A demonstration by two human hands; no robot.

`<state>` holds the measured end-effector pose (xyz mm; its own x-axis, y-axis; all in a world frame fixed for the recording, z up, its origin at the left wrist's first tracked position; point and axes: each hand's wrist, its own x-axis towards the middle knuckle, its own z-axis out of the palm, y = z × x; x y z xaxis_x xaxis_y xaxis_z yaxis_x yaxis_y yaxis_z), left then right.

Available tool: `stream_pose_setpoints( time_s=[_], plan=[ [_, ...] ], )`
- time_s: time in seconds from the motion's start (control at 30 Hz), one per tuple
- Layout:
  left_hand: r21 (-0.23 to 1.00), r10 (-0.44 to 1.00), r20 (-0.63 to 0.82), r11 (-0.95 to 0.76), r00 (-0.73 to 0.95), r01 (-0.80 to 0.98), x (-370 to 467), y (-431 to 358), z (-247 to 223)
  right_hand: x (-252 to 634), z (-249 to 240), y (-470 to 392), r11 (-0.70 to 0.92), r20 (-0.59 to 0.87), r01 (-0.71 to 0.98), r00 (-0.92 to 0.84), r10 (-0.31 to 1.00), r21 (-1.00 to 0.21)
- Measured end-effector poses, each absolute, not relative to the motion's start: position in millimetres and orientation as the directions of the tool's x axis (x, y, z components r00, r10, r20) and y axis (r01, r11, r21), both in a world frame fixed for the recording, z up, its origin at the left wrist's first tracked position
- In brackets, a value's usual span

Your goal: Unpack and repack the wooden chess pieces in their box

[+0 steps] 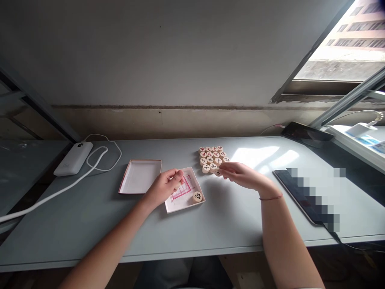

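Round wooden Chinese chess pieces [209,159], marked in red or black, stand in close rows on the desk, seemingly stacked. My right hand [240,174] reaches to their near right corner, its fingers closed on a black-marked Chinese chess piece [217,172]. Over the left side of an open shallow box [173,207] is my left hand [167,184], curled closed; what lies inside its fingers is mostly hidden. One black-marked piece [197,196] rests in the box's near right corner, on a bottom with pink printed lines.
Left of the box lies a second shallow tray with a red edge [141,161]. A white power bank [73,159] with a thick white cable [75,182] is at the far left. On the right are a dark tablet [296,196], partly pixelated, and a phone [306,134] by the wall.
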<state>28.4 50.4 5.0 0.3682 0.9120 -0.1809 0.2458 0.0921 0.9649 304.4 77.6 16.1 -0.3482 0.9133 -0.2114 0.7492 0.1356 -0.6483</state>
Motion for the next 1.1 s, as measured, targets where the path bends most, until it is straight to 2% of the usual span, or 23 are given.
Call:
stream_pose_setpoints(
  time_s=[0.13,0.23,0.3,0.37,0.4,0.5,0.53,0.67,0.8,0.87,0.93,1.1],
  plan=[
    [0.964,0.911,-0.257,0.216,0.324,0.158,27.6,52.6,7.0,319.0,3.5,84.1,-0.066,-0.367,0.863,-0.144,0.919,-0.502],
    [0.957,0.907,-0.286,0.251,0.31,0.148,25.0,53.9,9.5,317.6,-0.1,85.6,-0.1,-0.369,0.894,-0.076,0.926,-0.436],
    [0.96,0.913,-0.264,0.216,0.311,0.18,24.5,53.6,9.7,314.0,1.5,85.0,-0.09,-0.31,0.915,-0.04,0.95,-0.393],
    [0.957,0.933,-0.202,0.124,0.298,0.262,26.4,51.7,8.4,305.4,5.8,82.3,-0.028,-0.178,0.906,-0.053,0.983,-0.422],
    [0.946,0.943,-0.159,0.06,0.292,0.32,28.3,50.1,7.1,298.2,8.5,79.8,0.035,-0.1,0.875,-0.094,0.991,-0.482],
    [0.845,0.954,-0.018,-0.145,0.299,0.515,35.8,43.9,0.8,266.3,15.9,67.3,0.274,0.082,0.654,-0.309,0.948,-0.705],
    [0.797,0.947,0.024,-0.212,0.321,0.565,38.2,41.9,-2.2,254.1,17.3,62.2,0.339,0.114,0.587,-0.386,0.915,-0.735],
    [0.631,0.888,0.174,-0.432,0.425,0.644,44.0,36.9,-14.7,217.8,16.3,46.2,0.502,0.189,0.538,-0.532,0.825,-0.677],
    [0.576,0.865,0.206,-0.486,0.458,0.657,45.8,35.0,-16.8,223.0,14.1,47.5,0.528,0.193,0.581,-0.539,0.82,-0.619],
    [0.55,0.849,0.203,-0.511,0.488,0.661,46.6,33.5,-13.7,240.7,15.3,53.7,0.486,0.213,0.647,-0.455,0.864,-0.587],
    [0.498,0.812,0.202,-0.567,0.548,0.656,47.7,31.6,-11.3,263.0,17.1,61.1,0.37,0.213,0.746,-0.303,0.929,-0.553],
    [0.38,0.738,0.137,-0.655,0.661,0.653,52.0,27.3,-15.6,301.5,15.5,73.0,0.051,0.054,0.908,-0.032,0.998,-0.416]
  ],
)
